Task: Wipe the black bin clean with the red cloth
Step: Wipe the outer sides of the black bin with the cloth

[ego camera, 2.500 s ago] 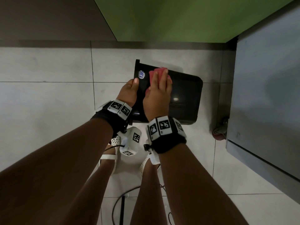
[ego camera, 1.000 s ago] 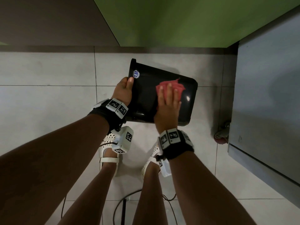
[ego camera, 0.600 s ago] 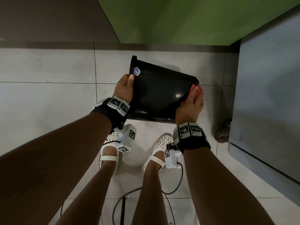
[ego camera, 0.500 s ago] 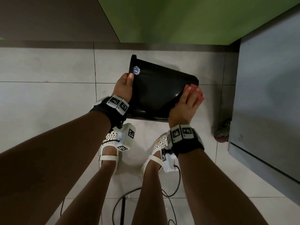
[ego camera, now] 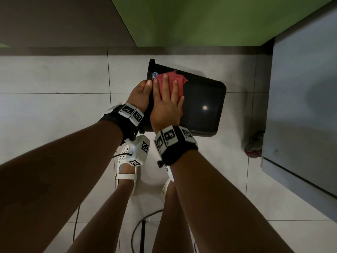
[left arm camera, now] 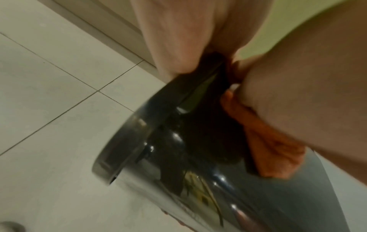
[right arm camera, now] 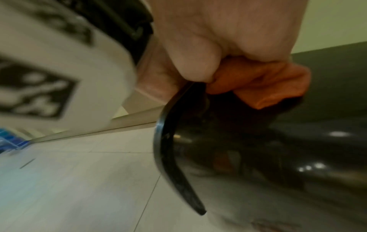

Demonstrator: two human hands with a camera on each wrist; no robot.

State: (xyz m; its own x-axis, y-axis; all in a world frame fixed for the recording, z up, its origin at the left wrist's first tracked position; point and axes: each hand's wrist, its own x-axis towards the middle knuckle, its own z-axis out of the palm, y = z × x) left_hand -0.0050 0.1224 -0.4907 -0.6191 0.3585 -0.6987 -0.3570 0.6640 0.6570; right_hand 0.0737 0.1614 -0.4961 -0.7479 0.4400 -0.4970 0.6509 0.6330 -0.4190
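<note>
I see the black bin (ego camera: 200, 106) tipped on its side, held up above the floor tiles (ego camera: 54, 106), rim toward my left. Red cloth (ego camera: 171, 83) lies flat on its upper side near the rim, right hand (ego camera: 166, 105) pressing it with straight fingers (ego camera: 165, 83). Left hand (ego camera: 139, 95) grips the rim, thumb on top. Green wall (ego camera: 200, 21) behind, grey cabinet (ego camera: 300, 106) at right.

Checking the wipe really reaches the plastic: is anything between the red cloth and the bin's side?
Nothing visible. The right hand presses the red cloth flat on the black bin near its rim, beside the left hand gripping that rim.
</note>
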